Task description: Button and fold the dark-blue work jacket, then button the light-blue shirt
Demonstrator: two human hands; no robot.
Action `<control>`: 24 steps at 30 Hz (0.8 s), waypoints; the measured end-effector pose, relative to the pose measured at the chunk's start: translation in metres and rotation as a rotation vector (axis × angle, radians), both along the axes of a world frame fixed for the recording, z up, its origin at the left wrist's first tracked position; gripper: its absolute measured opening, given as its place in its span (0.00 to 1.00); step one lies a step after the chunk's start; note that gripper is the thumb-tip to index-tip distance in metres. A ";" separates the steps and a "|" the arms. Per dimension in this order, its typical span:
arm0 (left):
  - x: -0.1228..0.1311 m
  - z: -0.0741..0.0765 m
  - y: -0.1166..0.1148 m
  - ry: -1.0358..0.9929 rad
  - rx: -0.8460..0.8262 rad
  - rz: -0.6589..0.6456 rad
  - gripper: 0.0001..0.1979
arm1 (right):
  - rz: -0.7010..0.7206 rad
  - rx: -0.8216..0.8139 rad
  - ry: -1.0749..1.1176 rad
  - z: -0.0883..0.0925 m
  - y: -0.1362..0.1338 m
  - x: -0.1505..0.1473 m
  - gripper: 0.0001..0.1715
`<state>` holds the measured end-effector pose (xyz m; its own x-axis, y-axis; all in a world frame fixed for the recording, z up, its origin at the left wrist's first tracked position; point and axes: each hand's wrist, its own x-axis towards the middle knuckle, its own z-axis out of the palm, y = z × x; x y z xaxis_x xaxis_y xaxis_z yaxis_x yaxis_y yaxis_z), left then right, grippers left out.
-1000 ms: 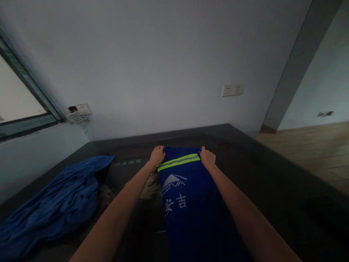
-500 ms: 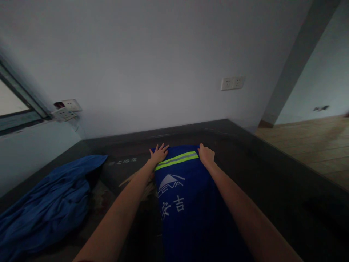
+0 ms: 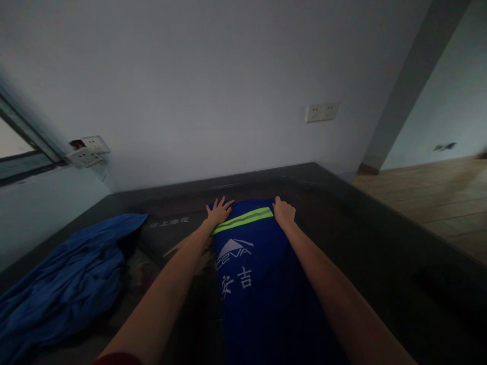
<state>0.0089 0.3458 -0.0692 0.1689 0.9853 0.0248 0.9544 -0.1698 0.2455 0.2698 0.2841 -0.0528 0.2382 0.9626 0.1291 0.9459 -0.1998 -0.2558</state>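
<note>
Head view. A folded blue garment point(image 3: 262, 289) lies lengthwise on the dark table point(image 3: 365, 238), running from the bottom edge of the frame toward the far wall. It carries a yellow-and-grey reflective stripe point(image 3: 243, 219) across its far end and white print point(image 3: 234, 251) below it. To the left, well apart, a crumpled blue cloth point(image 3: 68, 289) is heaped near the table's left edge. Between the two lies a pale object point(image 3: 190, 251), partly covered by the left forearm and too dim to identify. White lettering point(image 3: 169, 221) marks the table surface beyond it. A double wall socket point(image 3: 321, 111) sits on the far wall, further sockets point(image 3: 85, 151) beside the window frame point(image 3: 23, 157), and wood flooring point(image 3: 429, 192) shows at right.

Both arms reach straight forward. The left hand point(image 3: 218, 210) lies flat on the garment's far left corner, fingers spread. The right hand point(image 3: 284, 212) rests on the far right corner with fingers curled. Whether its grip pinches the cloth cannot be told. The garment's near end is cut off by the frame.
</note>
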 end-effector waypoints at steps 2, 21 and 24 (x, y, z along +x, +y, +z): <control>0.000 0.003 -0.001 -0.114 0.083 0.052 0.23 | -0.001 0.010 0.001 -0.001 0.000 0.000 0.16; -0.052 0.053 -0.053 -0.543 -0.492 0.347 0.17 | 0.066 -0.346 0.224 0.030 0.006 0.041 0.20; -0.048 0.053 -0.057 -0.535 -0.473 0.308 0.17 | 0.084 -0.362 0.233 0.030 0.001 0.043 0.15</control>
